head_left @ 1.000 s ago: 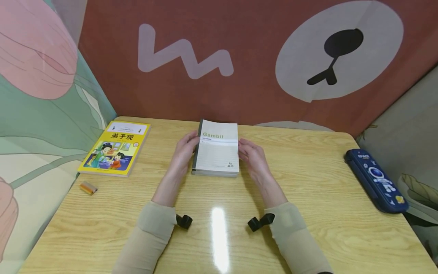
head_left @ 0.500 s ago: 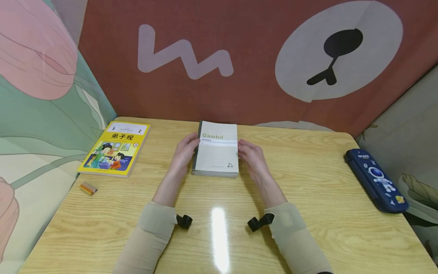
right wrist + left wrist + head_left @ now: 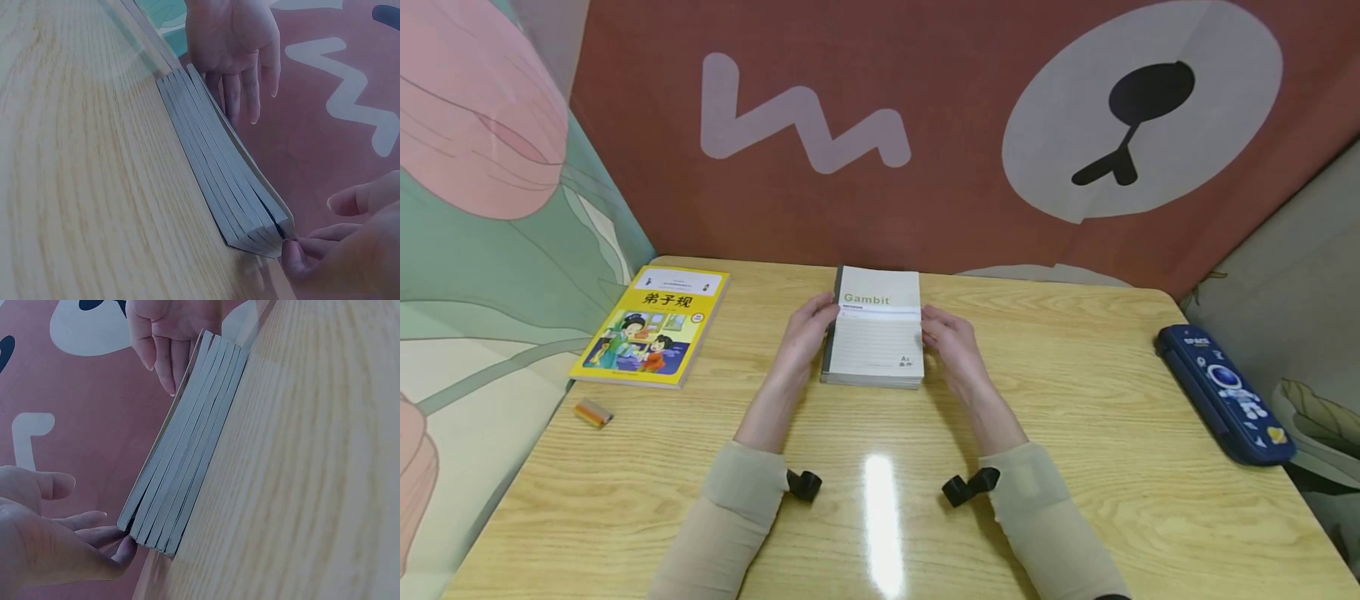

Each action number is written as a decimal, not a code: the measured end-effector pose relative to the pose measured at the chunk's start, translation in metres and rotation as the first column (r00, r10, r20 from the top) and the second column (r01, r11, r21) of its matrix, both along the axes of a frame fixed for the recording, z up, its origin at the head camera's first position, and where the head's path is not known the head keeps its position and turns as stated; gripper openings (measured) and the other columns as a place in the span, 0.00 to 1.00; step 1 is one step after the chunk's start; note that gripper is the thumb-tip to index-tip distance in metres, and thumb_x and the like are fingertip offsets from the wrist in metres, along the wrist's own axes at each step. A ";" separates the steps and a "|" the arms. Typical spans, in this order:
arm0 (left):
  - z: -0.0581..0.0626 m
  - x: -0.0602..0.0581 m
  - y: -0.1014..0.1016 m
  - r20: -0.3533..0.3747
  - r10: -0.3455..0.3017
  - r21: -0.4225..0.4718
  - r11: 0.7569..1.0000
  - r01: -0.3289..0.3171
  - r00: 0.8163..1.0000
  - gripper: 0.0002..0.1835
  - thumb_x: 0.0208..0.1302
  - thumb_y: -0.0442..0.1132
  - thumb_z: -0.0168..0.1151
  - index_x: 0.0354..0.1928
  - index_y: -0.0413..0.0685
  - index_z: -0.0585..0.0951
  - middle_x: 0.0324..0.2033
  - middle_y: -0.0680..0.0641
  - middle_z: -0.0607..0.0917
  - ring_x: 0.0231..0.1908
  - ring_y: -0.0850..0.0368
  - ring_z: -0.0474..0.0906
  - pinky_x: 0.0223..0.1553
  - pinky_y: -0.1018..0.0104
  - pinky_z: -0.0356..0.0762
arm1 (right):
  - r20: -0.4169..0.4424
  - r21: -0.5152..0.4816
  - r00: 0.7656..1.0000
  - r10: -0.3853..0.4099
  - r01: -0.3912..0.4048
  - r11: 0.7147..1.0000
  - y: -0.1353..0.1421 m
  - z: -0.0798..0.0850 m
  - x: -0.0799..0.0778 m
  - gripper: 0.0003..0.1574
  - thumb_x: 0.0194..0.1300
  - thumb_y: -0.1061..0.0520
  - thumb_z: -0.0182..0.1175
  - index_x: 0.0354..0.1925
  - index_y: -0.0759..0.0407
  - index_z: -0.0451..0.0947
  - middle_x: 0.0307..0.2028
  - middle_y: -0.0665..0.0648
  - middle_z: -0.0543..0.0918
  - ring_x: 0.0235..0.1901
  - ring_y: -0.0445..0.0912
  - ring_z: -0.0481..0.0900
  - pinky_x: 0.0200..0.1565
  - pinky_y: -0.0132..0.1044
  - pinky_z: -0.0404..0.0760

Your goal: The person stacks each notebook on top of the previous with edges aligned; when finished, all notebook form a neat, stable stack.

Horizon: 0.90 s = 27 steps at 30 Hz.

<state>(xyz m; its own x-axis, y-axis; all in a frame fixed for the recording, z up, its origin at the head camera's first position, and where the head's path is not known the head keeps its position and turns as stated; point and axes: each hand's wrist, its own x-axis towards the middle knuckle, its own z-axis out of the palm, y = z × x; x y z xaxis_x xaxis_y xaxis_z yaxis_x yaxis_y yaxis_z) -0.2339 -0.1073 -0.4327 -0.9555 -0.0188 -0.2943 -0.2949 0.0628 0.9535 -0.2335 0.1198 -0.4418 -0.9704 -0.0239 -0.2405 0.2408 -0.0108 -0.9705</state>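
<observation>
A stack of several notebooks lies flat on the table, the top one with a pale cover, a dark spine strip and the word Gambit. My left hand is at the spine side, its fingertips touching the edges. On the opposite side my right hand touches the stack with its fingers extended. In the left wrist view the notebooks' page edges show small gaps between them. The right wrist view shows the top notebook slightly lifted from those under it at the near corner. Neither hand curls round the stack.
A yellow children's book lies at the table's left edge, with a small orange-and-tan eraser-like block in front of it. A dark blue pencil case with space pictures lies at the right edge. A printed red cloth hangs behind the table.
The top notebook has shifted slightly toward me and sits more in line with the stack. Both hands have moved only a little, staying at its sides.
</observation>
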 end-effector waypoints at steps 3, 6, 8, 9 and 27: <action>0.000 0.000 -0.001 0.003 0.000 0.004 1.000 0.000 1.000 0.31 0.79 0.47 0.50 0.79 0.49 0.62 0.79 0.46 0.64 0.80 0.49 0.55 0.83 0.50 0.50 | 0.005 0.008 1.000 0.007 -0.007 1.000 0.000 0.000 0.000 0.33 0.78 0.59 0.50 0.76 0.69 0.60 0.78 0.63 0.64 0.77 0.52 0.64 0.77 0.44 0.67; -0.001 0.000 -0.001 0.006 0.000 0.005 1.000 0.000 1.000 0.31 0.79 0.47 0.51 0.79 0.49 0.62 0.79 0.46 0.63 0.80 0.49 0.55 0.83 0.50 0.50 | 0.012 0.013 1.000 0.011 -0.011 1.000 0.000 0.000 0.000 0.33 0.78 0.59 0.50 0.75 0.69 0.60 0.78 0.62 0.63 0.77 0.52 0.63 0.77 0.44 0.67; -0.002 0.000 -0.001 0.005 -0.002 0.004 1.000 0.002 1.000 0.31 0.79 0.48 0.51 0.79 0.50 0.62 0.79 0.47 0.63 0.81 0.49 0.54 0.83 0.50 0.49 | 0.015 0.016 1.000 0.008 -0.008 1.000 -0.001 0.000 0.000 0.33 0.78 0.59 0.50 0.75 0.70 0.61 0.78 0.61 0.63 0.78 0.51 0.63 0.77 0.44 0.67; -0.002 0.000 -0.001 0.004 -0.001 0.003 1.000 0.001 1.000 0.31 0.79 0.48 0.51 0.79 0.50 0.62 0.79 0.47 0.63 0.81 0.49 0.54 0.83 0.50 0.49 | 0.016 0.017 1.000 0.008 -0.008 1.000 -0.001 0.000 0.000 0.33 0.78 0.59 0.50 0.75 0.70 0.61 0.79 0.61 0.63 0.78 0.51 0.63 0.77 0.44 0.67; -0.003 -0.001 0.001 0.001 0.000 -0.004 1.000 0.000 1.000 0.31 0.79 0.47 0.51 0.79 0.48 0.62 0.80 0.46 0.62 0.81 0.51 0.52 0.84 0.52 0.49 | 0.009 0.038 1.000 0.013 -0.014 0.999 0.000 0.000 -0.001 0.33 0.78 0.59 0.50 0.75 0.69 0.61 0.79 0.61 0.62 0.78 0.51 0.62 0.76 0.45 0.68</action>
